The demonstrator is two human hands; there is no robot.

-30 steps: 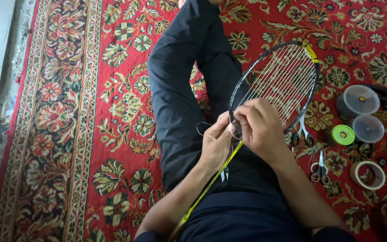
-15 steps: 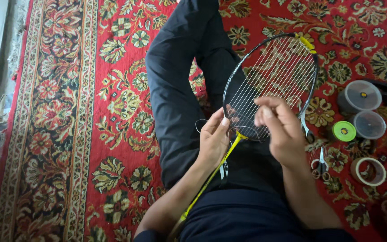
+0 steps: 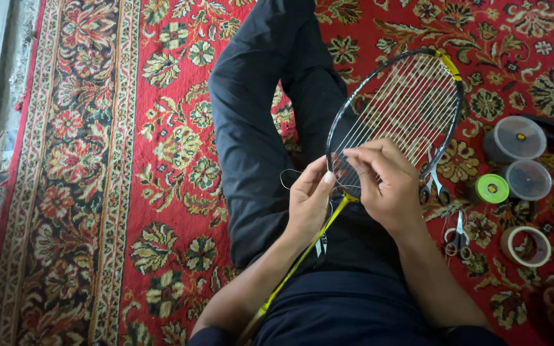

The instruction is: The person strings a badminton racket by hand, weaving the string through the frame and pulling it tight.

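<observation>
Your left hand (image 3: 308, 204) grips the lower rim of the black-framed badminton racket with white strings and a yellow shaft (image 3: 397, 115), thumb up against the frame just above where the shaft joins the head. Your right hand (image 3: 386, 182) lies over the strings at the bottom of the head, fingers curled and pinching at a string there; whether it holds a loose string end you cannot tell. The racket rests across your lap on your dark trousers (image 3: 251, 141), its head tilted out over the red patterned carpet (image 3: 161, 192) toward the carpet's right edge, its shaft running down between your forearms. Just beside the head, on the carpet to its right, lie a small pair of scissors (image 3: 436, 186), a green spool (image 3: 492, 188) and two clear round plastic tubs (image 3: 515, 138). Nearer you lie a second pair of scissors (image 3: 459, 236) and a roll of tape (image 3: 526, 246).
</observation>
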